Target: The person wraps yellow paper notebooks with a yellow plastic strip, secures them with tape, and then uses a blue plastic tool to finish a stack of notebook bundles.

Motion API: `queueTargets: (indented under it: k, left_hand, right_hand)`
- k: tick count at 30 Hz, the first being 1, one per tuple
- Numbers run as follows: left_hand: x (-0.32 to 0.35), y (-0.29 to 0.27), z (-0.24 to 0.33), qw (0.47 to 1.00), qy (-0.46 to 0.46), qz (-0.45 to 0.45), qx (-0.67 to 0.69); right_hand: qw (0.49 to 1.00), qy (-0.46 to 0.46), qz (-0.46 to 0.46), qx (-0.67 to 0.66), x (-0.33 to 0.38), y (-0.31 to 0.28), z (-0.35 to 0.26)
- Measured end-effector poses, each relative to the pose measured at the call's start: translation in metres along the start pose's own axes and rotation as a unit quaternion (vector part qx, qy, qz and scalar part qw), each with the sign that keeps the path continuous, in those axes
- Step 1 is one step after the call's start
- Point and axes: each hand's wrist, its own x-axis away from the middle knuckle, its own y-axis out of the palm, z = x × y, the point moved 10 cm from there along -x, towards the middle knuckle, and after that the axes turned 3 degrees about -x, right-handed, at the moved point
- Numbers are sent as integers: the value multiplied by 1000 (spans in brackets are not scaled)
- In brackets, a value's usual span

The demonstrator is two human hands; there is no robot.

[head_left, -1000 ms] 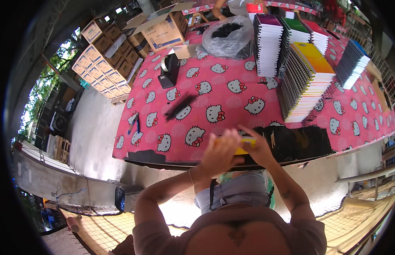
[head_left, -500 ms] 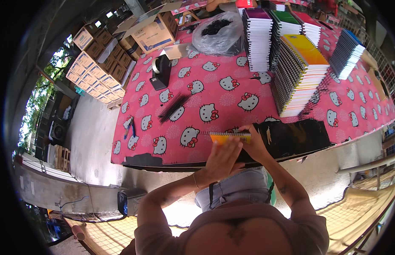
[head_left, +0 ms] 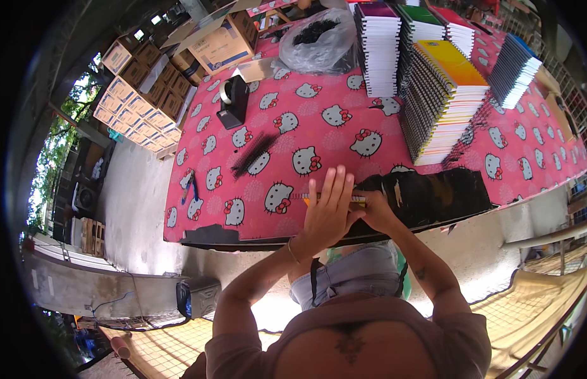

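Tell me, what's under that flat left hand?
The left hand lies flat on a yellow notebook at the pink table's front edge. Only its yellow edge shows; the cover beneath is hidden.

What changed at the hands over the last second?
The left hand flattened, fingers spread, over the yellow-edged notebook. The right hand stays gripping its right end at the table edge. Notebook stacks, tape dispenser and black comb spine are unmoved.

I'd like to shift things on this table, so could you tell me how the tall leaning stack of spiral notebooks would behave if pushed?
The notebook stack already fans sideways, so it would probably slide apart or topple rather than move as one. It looks heavy for its footprint, and the pink tablecloth might bunch beneath it.
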Motion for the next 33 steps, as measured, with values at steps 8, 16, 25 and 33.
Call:
queueTargets:
  k: [8,16,25,33]
  left_hand:
    - [-1,-16,-12,985,-12,78,154]
    - [-2,-25,-12,967,-6,138,213]
    - [-3,-25,-15,969,3,72,238]
    - [-44,-83,-16,964,-12,105,245]
  right_hand:
    - [999,-27,21,27,7,-5,-2]
    - [1000,7,-8,-3,19,-54,-26]
    - [987,-151,-22,52,11,-45,-60]
    - [930,-223,264,129,55,-101,-141]
